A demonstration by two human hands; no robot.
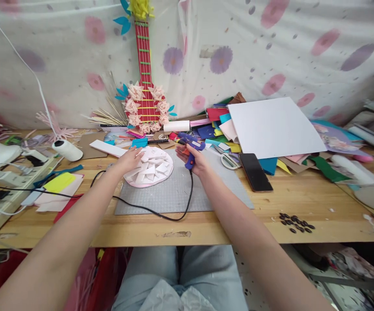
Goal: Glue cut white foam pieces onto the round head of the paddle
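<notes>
In my right hand is a blue glue gun, its handle gripped and its black cord trailing down and off to the left. My left hand lies with fingers stretched at the left edge of a round white piece layered with folded paper bits. Whether the left fingers press on it or hover just over it, I cannot tell. Under the round piece is a grey cutting mat. A white strip lies beyond my left hand.
Behind stands a red paper guitar with pink flowers. Scissors, a phone and a large white board lie on the right. Dark oval beads sit near the front edge. A power strip is at the left.
</notes>
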